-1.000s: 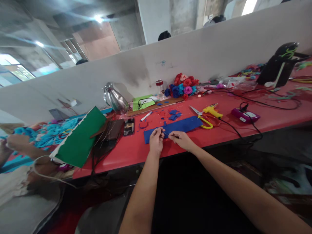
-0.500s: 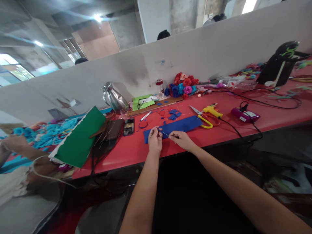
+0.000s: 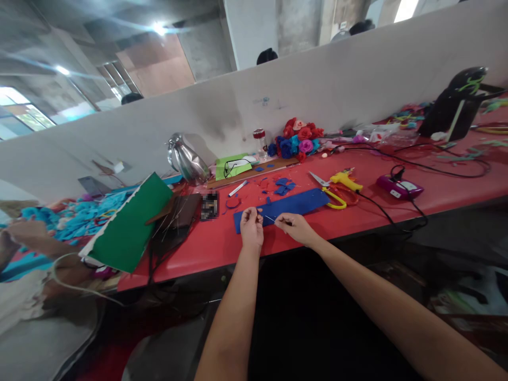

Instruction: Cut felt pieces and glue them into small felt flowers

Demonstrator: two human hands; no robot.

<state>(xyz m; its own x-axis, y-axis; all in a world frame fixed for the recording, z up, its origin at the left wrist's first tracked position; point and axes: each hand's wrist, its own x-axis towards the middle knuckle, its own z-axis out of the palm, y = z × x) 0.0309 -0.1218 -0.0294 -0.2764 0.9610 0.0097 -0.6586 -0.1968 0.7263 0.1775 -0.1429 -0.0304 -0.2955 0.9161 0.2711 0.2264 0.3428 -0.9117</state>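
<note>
My left hand (image 3: pixel 251 228) is closed, with thumb and fingers pinched on a small dark piece (image 3: pixel 259 210), probably blue, mostly hidden by the fingers. To its right, my right hand (image 3: pixel 297 226) grips a thin metal rod (image 3: pixel 270 218) whose tip points left toward the pinched piece. Beneath both hands a long blue strip (image 3: pixel 307 202) lies flat on the red table (image 3: pixel 206 243). Yellow-handled scissors (image 3: pixel 336 198) rest at the strip's right end, blades spread. Blue scraps (image 3: pixel 284 186) are scattered just behind the strip.
A yellow glue gun (image 3: pixel 346 181) lies by the scissors, its cord running right past a purple box (image 3: pixel 399 187). Toward the back are a metal jug (image 3: pixel 186 161), a jar (image 3: pixel 260 143) and fabric flowers (image 3: pixel 297 140). A green board (image 3: pixel 133 227) leans at left, beside a co-worker's arms (image 3: pixel 35 238).
Both my hands stay almost in place, still pinching the small piece and the rod. My left hand has shifted very slightly left. At far left, the co-worker's hands have moved a little.
</note>
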